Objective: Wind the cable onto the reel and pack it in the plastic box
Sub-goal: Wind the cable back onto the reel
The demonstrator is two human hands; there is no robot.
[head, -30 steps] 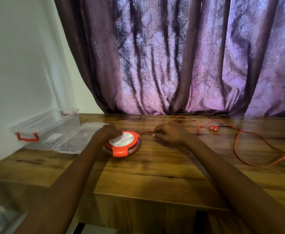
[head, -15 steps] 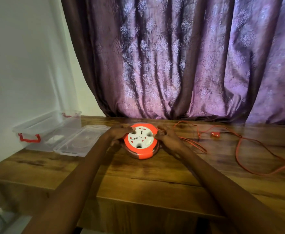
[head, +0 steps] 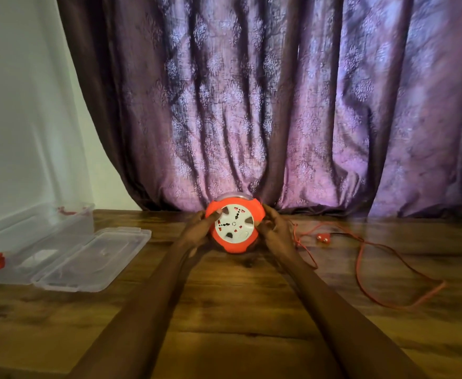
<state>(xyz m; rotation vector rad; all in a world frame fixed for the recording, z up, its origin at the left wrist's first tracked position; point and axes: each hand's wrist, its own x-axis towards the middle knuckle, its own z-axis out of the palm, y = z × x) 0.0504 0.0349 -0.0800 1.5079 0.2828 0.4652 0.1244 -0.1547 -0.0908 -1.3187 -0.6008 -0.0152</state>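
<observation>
The orange cable reel (head: 235, 225) with a white socket face is lifted off the wooden table (head: 224, 310) and tilted up so its face points toward me. My left hand (head: 197, 231) grips its left rim, thumb on the front. My right hand (head: 275, 231) grips its right rim. The thin red cable (head: 361, 258) trails from the reel's right side and lies in loose loops on the table, with its red plug (head: 323, 237) lying flat. The clear plastic box (head: 35, 236) with red latches stands open at the far left.
The box's clear lid (head: 93, 258) lies flat on the table beside the box. A purple curtain (head: 279, 105) hangs right behind the table's far edge. A white wall (head: 19, 105) closes the left side.
The reel lay flat on the table under my left hand; both hands took it by the rims, lifted it and tipped it upright. My right hand left the cable for the reel.
</observation>
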